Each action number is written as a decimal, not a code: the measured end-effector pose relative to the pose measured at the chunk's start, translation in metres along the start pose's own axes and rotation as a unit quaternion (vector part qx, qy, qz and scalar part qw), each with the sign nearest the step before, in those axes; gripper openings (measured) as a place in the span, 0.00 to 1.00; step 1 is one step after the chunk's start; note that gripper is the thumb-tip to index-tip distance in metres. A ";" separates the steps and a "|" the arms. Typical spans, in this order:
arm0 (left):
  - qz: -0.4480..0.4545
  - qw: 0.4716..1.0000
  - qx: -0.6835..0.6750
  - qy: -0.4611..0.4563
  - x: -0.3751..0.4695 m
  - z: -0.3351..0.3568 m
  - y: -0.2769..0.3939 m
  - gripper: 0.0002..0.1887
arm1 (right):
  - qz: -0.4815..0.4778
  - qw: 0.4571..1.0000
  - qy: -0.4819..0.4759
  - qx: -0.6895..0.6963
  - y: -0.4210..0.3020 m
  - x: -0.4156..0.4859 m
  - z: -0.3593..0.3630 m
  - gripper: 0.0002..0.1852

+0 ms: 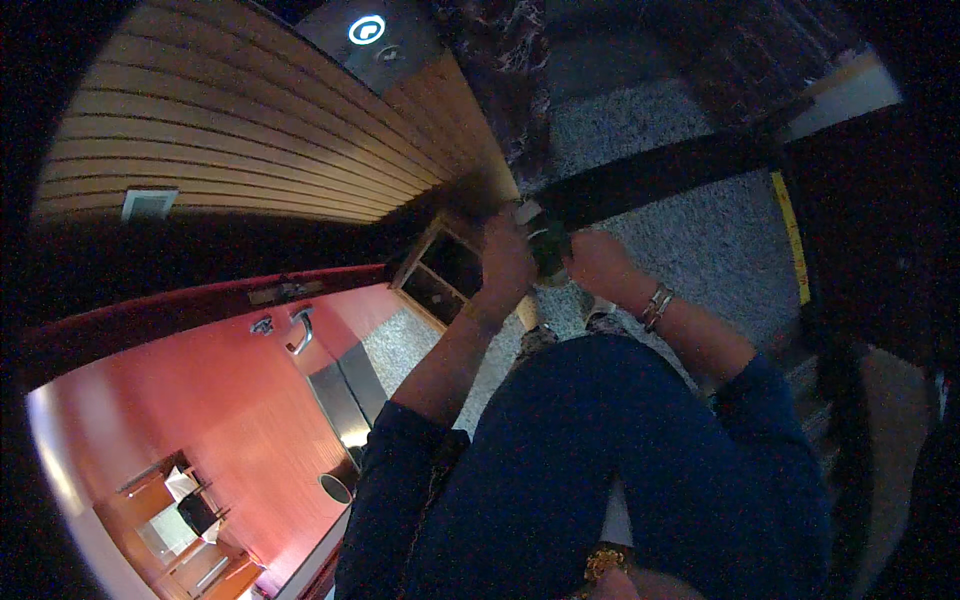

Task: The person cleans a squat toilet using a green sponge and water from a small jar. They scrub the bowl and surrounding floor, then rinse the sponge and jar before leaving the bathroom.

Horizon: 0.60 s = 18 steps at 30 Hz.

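Observation:
My left hand (pixel 510 256) and my right hand (pixel 602 264) are close together in front of my knees, fingers curled. Between them is a small dark green object (pixel 549 241), which both hands seem to grip at its sides; dimness and blur hide what it is. A pale piece (pixel 529 212) shows at its upper edge, by my left fingers. The right wrist wears a metal bracelet (pixel 658 306). Just left of my left hand stands a wooden frame with dark compartments (pixel 441 277). Below the hands lies grey speckled carpet (pixel 705 247).
A red door surface (pixel 225 382) with a metal lever handle (pixel 302 331) is at the left, below a slatted wooden panel (pixel 247 127). A dark bar (pixel 660 176) crosses above the carpet. A yellow marked strip (pixel 792 236) runs along a dark edge at the right. A round light glows at the top.

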<state>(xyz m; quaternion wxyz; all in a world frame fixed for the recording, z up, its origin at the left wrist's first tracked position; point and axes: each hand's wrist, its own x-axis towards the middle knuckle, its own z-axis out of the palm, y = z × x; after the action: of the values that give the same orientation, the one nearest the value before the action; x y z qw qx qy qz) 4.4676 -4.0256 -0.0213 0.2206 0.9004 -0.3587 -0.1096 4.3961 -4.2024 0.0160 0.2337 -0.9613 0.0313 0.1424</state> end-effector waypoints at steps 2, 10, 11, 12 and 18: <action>-0.013 0.994 -0.092 0.055 0.003 0.000 0.012 0.24 | -0.049 0.998 0.027 -0.024 0.000 0.001 -0.004 0.14; 0.028 0.988 -0.149 0.031 0.016 -0.020 0.033 0.16 | -0.058 0.996 0.074 -0.010 0.002 0.019 -0.026 0.19; 0.045 0.992 -0.107 0.054 0.017 -0.023 0.029 0.16 | -0.011 0.997 0.075 0.033 0.002 0.016 -0.027 0.20; 0.070 0.992 -0.063 0.082 0.019 -0.025 0.025 0.16 | 0.027 0.994 0.079 0.077 0.003 0.011 -0.029 0.21; -0.081 0.989 -0.121 0.039 0.030 -0.017 0.017 0.24 | -0.044 0.985 0.158 0.062 0.001 -0.005 -0.048 0.19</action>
<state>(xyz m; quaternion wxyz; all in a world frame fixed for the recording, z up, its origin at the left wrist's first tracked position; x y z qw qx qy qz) 4.4849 -4.0519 0.0002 0.3316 0.8969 -0.2598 -0.1348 4.4037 -4.2250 0.0579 0.2913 -0.9557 0.0340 -0.0236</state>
